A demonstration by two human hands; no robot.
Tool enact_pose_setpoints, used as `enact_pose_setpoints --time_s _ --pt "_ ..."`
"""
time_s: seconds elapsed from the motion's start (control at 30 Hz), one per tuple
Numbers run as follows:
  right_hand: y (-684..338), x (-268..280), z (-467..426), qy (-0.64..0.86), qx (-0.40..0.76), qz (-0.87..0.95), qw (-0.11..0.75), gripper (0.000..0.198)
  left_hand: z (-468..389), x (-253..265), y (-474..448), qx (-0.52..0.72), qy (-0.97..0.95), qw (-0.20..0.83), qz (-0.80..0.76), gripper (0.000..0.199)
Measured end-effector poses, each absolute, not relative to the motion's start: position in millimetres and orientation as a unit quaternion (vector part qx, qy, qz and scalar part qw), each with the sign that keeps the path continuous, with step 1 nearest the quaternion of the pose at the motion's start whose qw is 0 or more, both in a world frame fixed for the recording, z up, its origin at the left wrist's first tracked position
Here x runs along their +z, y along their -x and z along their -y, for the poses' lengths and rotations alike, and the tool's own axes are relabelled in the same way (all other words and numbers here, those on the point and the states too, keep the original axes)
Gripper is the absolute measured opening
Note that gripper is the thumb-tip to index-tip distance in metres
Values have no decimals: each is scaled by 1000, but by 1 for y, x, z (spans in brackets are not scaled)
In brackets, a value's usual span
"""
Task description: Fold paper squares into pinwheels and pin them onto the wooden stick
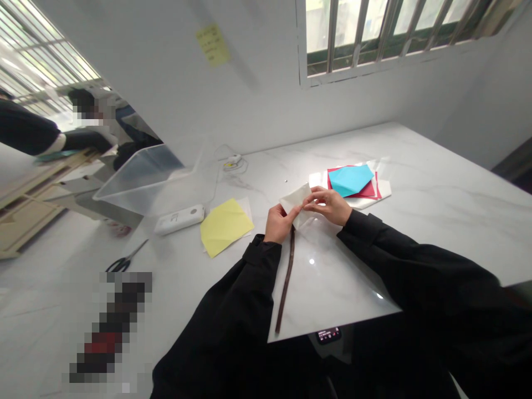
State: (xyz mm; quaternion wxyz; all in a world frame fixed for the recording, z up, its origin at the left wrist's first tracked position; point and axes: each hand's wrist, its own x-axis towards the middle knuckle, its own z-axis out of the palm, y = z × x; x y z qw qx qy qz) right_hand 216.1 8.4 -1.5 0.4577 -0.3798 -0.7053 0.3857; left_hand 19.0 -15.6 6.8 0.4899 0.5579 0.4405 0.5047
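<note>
Both hands are on a small piece of cream-white paper (291,200) above the table. My left hand (279,223) grips its lower left part, thumb on top. My right hand (330,205) pinches at the paper's right side, its fingertips close to the left thumb. From under the paper a thin dark brown stick (286,282) runs down toward the table's front edge. Its upper end is hidden by the paper and fingers, so I cannot tell whether the two are joined.
Yellow paper sheets (226,226), a white oblong device (179,219) and scissors (128,259) lie left. Blue paper (352,179) tops a red and white stack at right. A clear plastic bin (143,177) stands back left; another person's dark sleeve (29,127) shows beyond.
</note>
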Motion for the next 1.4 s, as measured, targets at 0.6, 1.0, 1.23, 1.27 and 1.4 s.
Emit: enact_pose_setpoints --time_s 0.6,1.0,1.23,1.27,1.4 --pt "-213 9 -1 383 414 695 445 38 15 5 -18 500 -559 496 -438 58" --pt "-213 9 -1 404 387 698 447 39 17 9 -21 509 -541 502 -443 56" --pt "-212 7 -3 426 368 694 448 40 20 15 -24 513 -539 514 -426 58" --pt "-212 7 -3 431 364 693 449 40 20 15 -24 514 -541 512 -426 58" --pt "-210 6 -2 454 348 687 447 38 18 14 -23 520 -541 503 -428 57"
